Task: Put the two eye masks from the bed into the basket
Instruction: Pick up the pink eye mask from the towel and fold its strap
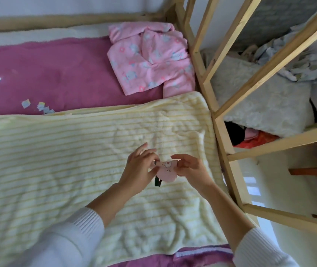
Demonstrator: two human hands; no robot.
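A small pink eye mask [167, 171] with a printed figure and a dark strap hanging below it is held over the cream striped blanket [57, 160]. My left hand [141, 168] grips its left end and my right hand [189, 168] grips its right end. Whether one mask or two lie folded together I cannot tell. No basket is in view.
Pink patterned pyjamas [152, 58] lie at the head of the bed on the magenta sheet [48, 74], with small paper scraps [38, 106] on the left. A wooden bed frame [221, 132] stands to the right, with grey pillows [265, 101] and clutter behind it.
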